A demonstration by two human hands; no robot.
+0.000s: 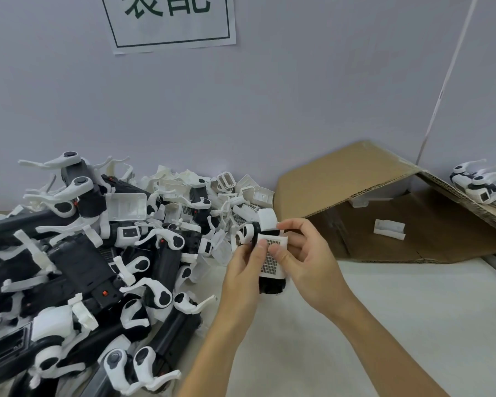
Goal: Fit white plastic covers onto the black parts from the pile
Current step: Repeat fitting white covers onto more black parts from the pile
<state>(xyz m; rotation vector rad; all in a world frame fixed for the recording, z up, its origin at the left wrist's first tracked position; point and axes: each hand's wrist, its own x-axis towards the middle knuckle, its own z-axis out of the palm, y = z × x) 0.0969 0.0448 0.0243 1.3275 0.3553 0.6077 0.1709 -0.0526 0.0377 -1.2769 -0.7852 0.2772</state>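
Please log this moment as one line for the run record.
step: fitting cover | left hand: holds black part | right hand: presses white grid cover onto it | pile: left | cardboard box: right

The pile [92,253] was moulded plastic, black housings faintly glossy, white clips smooth and matt. The white cover [271,255] looked like smooth plastic with a fine grid of slots. The cardboard box [355,179] was brown, matt, corrugated at its cut edge. The paper sign [169,21] looked flat and matt.
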